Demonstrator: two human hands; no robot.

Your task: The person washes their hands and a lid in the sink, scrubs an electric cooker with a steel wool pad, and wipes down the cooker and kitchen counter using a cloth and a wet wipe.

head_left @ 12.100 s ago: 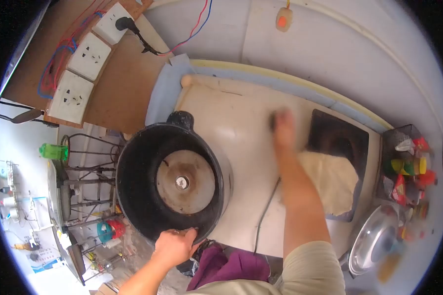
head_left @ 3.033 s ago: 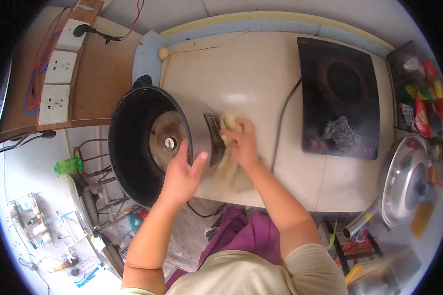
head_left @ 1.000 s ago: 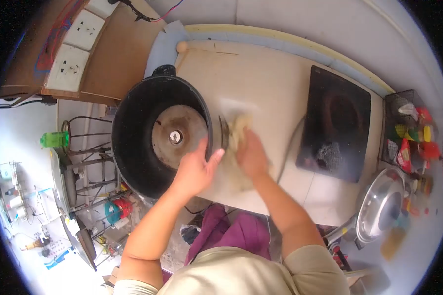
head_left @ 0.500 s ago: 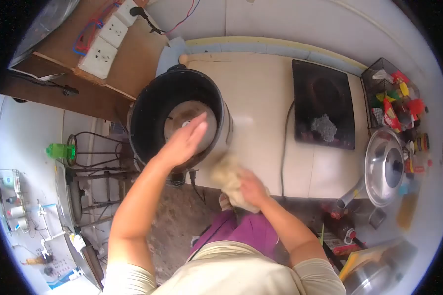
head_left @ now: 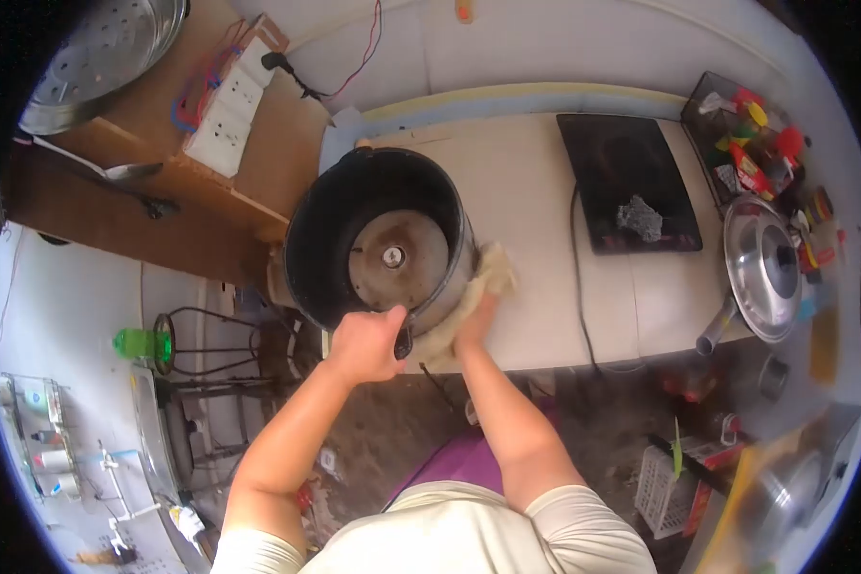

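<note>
A large round cooker body with a black inside and a stained heating plate stands at the left of the pale tabletop, its opening facing me. My left hand is closed round the black handle at its near rim. Close against the cooker's right side, my right hand holds a beige cloth; part of the cloth trails down toward the table's front edge. The right fingers are partly hidden by the cloth.
On the table's right lies a black induction hob with a steel scourer on it. A cable runs beside the hob. Farther right are a wire basket of packets and a steel lid. Power sockets are mounted at the upper left.
My left hand has gone from open over the cooker's mouth to gripping its handle. My right hand has brought the cloth up from the table's front edge to the cooker's right side.
</note>
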